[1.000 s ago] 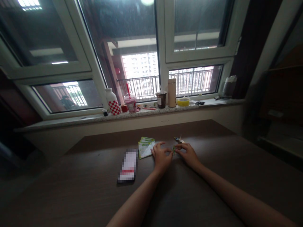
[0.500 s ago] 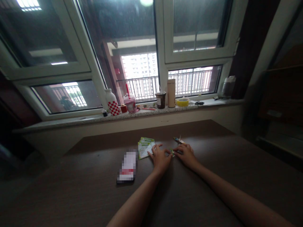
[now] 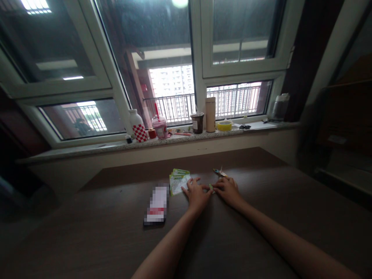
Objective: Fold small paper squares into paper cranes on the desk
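Note:
Between my two hands is a small green-and-white piece of paper (image 3: pixel 211 187), close to the table surface. My left hand (image 3: pixel 198 195) pinches its left side, with the other fingers spread toward the printed green-and-white cards (image 3: pixel 178 186). From the right, my right hand (image 3: pixel 229 190) has its fingertips closed together on the piece's other side. The fingers hide much of the paper, and its shape is too small to make out. Just beyond my right hand lies a small pointed, multicoloured folded-paper-like object (image 3: pixel 220 172).
A phone-shaped object (image 3: pixel 157 205) with a pixelated face lies left of my left forearm on the brown table (image 3: pixel 101 240). Along the windowsill (image 3: pixel 174 138) stand a checkered bottle (image 3: pixel 138 126), drink cups (image 3: pixel 197 123), a tan cylinder (image 3: pixel 210 115) and yellow tape (image 3: pixel 224 126).
Both hands keep nearly the same place, with only slight finger movement around the small paper. The cards and other objects have not moved.

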Available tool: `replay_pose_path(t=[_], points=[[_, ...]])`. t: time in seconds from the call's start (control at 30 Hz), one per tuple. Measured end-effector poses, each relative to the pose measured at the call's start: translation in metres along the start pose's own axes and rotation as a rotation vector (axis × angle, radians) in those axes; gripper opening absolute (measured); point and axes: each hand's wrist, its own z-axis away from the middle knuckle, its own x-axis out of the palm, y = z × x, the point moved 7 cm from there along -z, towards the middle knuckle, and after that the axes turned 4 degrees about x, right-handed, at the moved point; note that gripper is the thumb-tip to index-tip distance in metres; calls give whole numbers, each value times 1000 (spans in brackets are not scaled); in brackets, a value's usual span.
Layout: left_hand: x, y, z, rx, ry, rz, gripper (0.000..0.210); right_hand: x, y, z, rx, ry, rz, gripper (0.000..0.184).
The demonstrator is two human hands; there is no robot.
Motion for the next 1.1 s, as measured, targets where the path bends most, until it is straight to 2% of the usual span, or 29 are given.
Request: replay_pose_path(t=[0.73,0.93,1.1], points=[[-8,9,4,53,59,-47,9,-8,0,-2,23,22,-57,17],[-7,8,3,43,46,-34,19,-9,-3,-1,47,30,-85,12],[-7,8,3,56,46,-10,12,-9,-5,-1,42,15,-88,9]])
